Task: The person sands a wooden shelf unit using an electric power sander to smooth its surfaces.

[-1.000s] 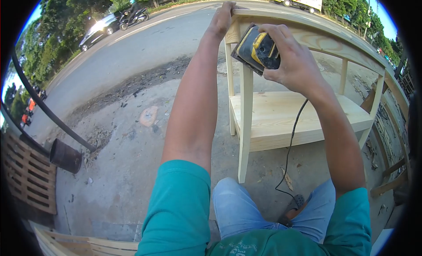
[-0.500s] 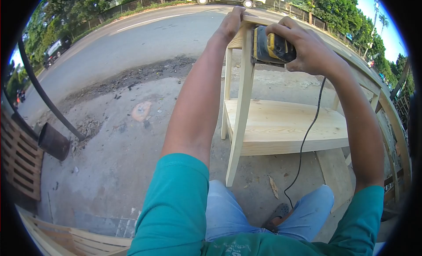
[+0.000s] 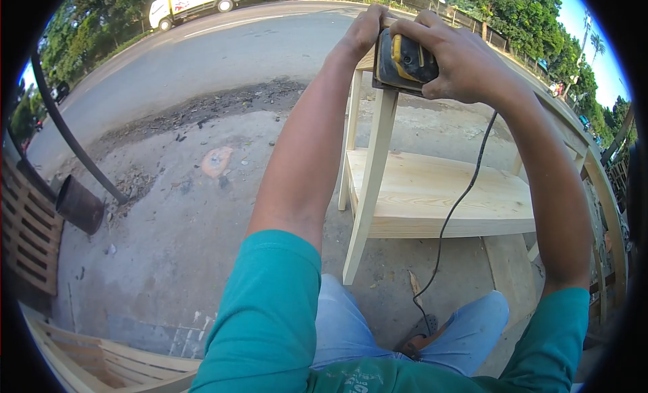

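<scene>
My right hand [image 3: 462, 59] is wrapped over a black and yellow electric sander [image 3: 403, 61]. The sander's flat base lies against the top of the front leg [image 3: 371, 184] of a pale, unpainted wooden table. Just left of the tool, my left hand [image 3: 368, 34] grips the table's upper corner; its fingertips are partly hidden behind the wood. From the sander a black cord [image 3: 453, 207] hangs down toward my foot. Lower on the table is a broad plank shelf [image 3: 439, 187].
A rusty bucket [image 3: 79, 205] stands by a dark curved pole [image 3: 74, 136] at left, near a slatted wooden panel [image 3: 30, 231]. Another slatted wooden piece [image 3: 135, 366] is at lower left. A truck [image 3: 199, 3] is on the road beyond.
The sander and my right hand have shifted left, and the tool now covers the top of the leg. Its cord swung left. The truck moved left along the road.
</scene>
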Demonstrator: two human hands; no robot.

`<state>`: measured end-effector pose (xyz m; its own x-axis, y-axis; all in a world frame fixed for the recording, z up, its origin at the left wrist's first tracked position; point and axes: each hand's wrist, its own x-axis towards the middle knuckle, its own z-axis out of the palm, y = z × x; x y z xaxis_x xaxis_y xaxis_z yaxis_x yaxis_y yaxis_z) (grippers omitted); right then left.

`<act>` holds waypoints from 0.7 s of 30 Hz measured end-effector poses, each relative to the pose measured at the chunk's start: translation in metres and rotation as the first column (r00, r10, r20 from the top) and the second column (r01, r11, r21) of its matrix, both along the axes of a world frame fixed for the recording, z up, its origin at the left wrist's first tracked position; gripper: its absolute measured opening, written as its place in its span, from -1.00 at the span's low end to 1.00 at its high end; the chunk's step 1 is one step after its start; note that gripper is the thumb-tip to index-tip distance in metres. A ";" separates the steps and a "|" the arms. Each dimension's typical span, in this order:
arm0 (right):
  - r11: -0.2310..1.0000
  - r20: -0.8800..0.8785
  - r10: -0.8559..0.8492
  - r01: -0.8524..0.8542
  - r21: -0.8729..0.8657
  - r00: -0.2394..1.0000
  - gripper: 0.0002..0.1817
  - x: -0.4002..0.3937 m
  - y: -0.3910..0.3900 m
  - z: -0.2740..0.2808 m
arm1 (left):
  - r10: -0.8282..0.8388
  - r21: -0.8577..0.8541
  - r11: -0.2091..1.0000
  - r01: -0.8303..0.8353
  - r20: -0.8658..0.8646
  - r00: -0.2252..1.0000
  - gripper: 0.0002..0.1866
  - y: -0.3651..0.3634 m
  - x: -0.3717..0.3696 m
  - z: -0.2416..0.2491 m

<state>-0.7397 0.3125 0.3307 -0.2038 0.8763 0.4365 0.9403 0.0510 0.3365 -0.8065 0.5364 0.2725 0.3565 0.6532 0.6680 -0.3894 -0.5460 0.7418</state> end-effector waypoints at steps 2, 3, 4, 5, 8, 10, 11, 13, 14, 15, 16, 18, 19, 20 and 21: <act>1.000 0.021 0.017 -0.017 0.020 1.000 0.01 0.000 0.003 -0.002 | -0.019 0.024 1.000 0.019 -0.008 1.000 -0.41 0.005 0.000 0.001; 0.999 0.021 0.043 -0.043 0.011 0.999 0.00 -0.001 0.001 -0.003 | -0.044 0.031 0.999 0.045 -0.023 0.999 -0.40 0.007 0.001 0.001; 0.998 0.020 0.068 -0.068 0.003 0.997 -0.01 -0.002 -0.004 -0.005 | -0.069 0.038 0.997 0.071 -0.037 0.997 -0.39 0.009 0.001 0.002; 0.995 0.023 0.095 -0.095 -0.002 0.995 -0.01 -0.006 -0.008 -0.009 | -0.081 0.020 0.996 0.082 -0.045 0.996 -0.36 0.020 0.009 0.001; 0.993 -0.034 0.086 -0.089 -0.080 0.996 -0.07 -0.016 -0.021 -0.031 | 0.073 0.110 0.992 -0.060 -0.118 0.990 -0.35 0.038 0.018 -0.003; 0.991 -0.071 0.122 -0.125 -0.044 0.990 -0.15 -0.018 -0.030 -0.065 | 0.099 0.128 0.988 -0.081 -0.141 0.985 -0.37 0.047 0.020 -0.003; 0.990 -0.113 0.108 -0.117 -0.076 0.988 -0.16 -0.021 -0.036 -0.082 | 0.127 0.163 0.981 -0.110 -0.098 0.987 -0.37 0.051 0.023 -0.004; 0.983 -0.175 0.105 -0.129 -0.131 0.979 -0.18 -0.028 -0.051 -0.122 | 0.122 0.188 0.976 -0.108 -0.066 0.990 -0.41 0.061 0.029 -0.003; 0.977 -0.196 0.117 -0.147 -0.151 0.974 -0.19 -0.030 -0.057 -0.145 | 0.119 0.196 0.975 -0.104 -0.069 0.990 -0.42 0.062 0.029 -0.003; 0.969 -0.204 0.112 -0.152 -0.193 0.973 -0.20 -0.035 -0.066 -0.167 | 0.117 0.204 0.974 -0.100 -0.074 0.990 -0.43 0.061 0.029 -0.004; 0.959 -0.212 0.109 -0.159 -0.234 0.971 -0.21 -0.040 -0.075 -0.186 | 0.116 0.212 0.973 -0.097 -0.080 0.990 -0.44 0.059 0.029 -0.002; 0.941 -0.244 0.147 -0.212 -0.264 0.959 -0.24 -0.043 -0.092 -0.232 | 0.049 0.200 0.979 -0.045 -0.016 0.999 -0.52 0.053 0.033 -0.003; 0.930 -0.259 0.168 -0.240 -0.278 0.951 -0.26 -0.044 -0.096 -0.241 | 0.031 0.212 0.977 -0.034 0.020 0.999 -0.54 0.052 0.036 -0.003; 0.934 -0.259 0.172 -0.241 -0.264 0.950 -0.27 -0.042 -0.097 -0.244 | 0.014 0.221 0.975 -0.026 0.056 0.998 -0.56 0.051 0.037 -0.005; 0.937 -0.258 0.178 -0.243 -0.250 0.950 -0.27 -0.040 -0.096 -0.245 | 0.082 0.211 0.974 -0.078 -0.010 0.997 -0.57 0.052 0.036 -0.003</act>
<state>-0.7802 0.2164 0.0859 -0.3206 0.9162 0.2404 0.9470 0.3159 0.0591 -0.7709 0.5887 0.2697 0.3223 0.5261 0.7870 -0.3258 -0.7189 0.6140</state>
